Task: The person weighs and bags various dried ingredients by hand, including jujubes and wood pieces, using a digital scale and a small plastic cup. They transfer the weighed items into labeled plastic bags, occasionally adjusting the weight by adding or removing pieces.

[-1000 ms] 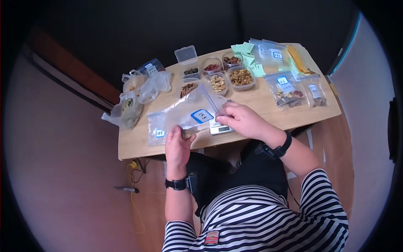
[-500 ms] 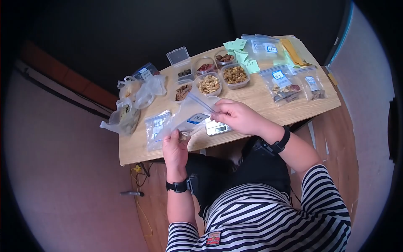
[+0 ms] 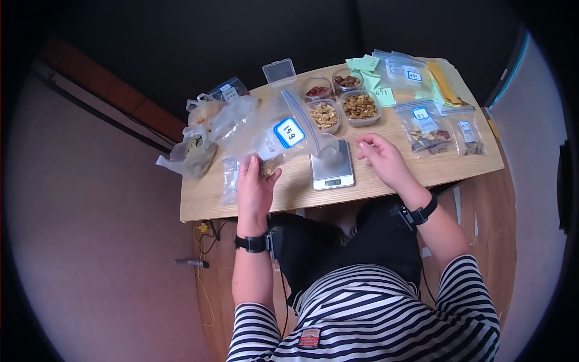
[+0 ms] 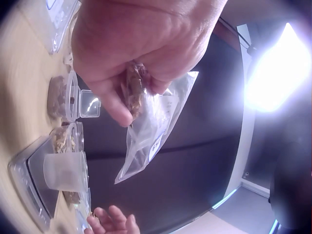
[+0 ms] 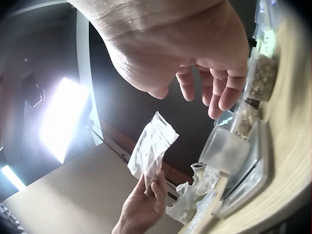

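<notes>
My left hand (image 3: 256,194) grips the lower part of a clear zip bag (image 3: 266,145) labelled 15g, with brown pieces at its bottom; the left wrist view shows fingers and thumb curled round those pieces (image 4: 135,92). Its zip edge points up and right. My right hand (image 3: 389,161) is off the bag, fingers loosely bent and holding nothing, right of the scale. On the scale (image 3: 333,181) stands a translucent cup (image 4: 65,171). In the right wrist view, the right hand (image 5: 195,53) hangs above the cup (image 5: 225,150).
Open tubs of nuts (image 3: 360,108) and dried fruit stand behind the scale. Filled zip bags (image 3: 427,134), green notes (image 3: 384,96) and a yellow packet (image 3: 443,84) lie at the right. White plastic bags (image 3: 198,154) sit at the left; another zip bag (image 3: 230,188) lies partly under the left hand.
My right hand has let go of the bag's zip edge and moved right. The left hand still holds the bag, whose label now faces up more fully. The scale and cup have come into fuller view.
</notes>
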### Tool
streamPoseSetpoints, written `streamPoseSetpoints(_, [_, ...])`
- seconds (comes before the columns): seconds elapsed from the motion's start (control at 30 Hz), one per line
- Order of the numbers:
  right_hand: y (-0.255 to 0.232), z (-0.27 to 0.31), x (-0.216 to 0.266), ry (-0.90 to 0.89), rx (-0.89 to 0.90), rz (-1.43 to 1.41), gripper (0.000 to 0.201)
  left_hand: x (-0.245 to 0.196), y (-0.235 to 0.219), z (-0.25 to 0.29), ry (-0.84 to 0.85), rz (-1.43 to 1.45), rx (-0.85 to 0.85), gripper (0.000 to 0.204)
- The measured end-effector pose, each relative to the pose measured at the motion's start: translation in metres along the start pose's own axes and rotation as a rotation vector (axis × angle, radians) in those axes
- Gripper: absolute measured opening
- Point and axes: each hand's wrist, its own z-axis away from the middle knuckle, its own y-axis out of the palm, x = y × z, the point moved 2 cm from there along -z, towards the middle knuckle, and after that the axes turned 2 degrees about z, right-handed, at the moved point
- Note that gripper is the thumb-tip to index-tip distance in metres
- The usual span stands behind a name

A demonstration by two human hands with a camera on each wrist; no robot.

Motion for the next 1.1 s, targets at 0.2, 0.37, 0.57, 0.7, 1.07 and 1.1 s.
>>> streamPoseSetpoints(0.2, [-0.014,-0.001,-0.043,0.109,-0.113,0.057,0.029,-0.017,-0.008,-0.046,0.096,-0.065,0.050,0.018])
streamPoseSetpoints(0.37, [-0.011,0.006,-0.046,-0.020,-0.241,0.321,0.025,-0.021,0.001,-0.080,0.107,-0.163,0.049,0.016])
streamPoseSetpoints(0.57, [-0.002,0.013,-0.032,-0.150,-0.313,0.534,0.021,-0.004,0.010,-0.110,0.032,-0.243,0.085,0.015])
streamPoseSetpoints(0.7, [-0.002,0.014,-0.033,-0.208,-0.314,0.555,0.020,0.003,0.013,-0.122,0.002,-0.328,0.084,0.015])
streamPoseSetpoints(1.07, [0.000,0.014,-0.031,-0.175,-0.337,0.546,0.017,-0.004,0.034,-0.121,-0.021,-0.572,0.083,0.023])
streamPoseSetpoints(1.1, [0.000,0.014,-0.031,-0.182,-0.335,0.558,0.017,-0.003,0.035,-0.122,-0.027,-0.603,0.079,0.024])
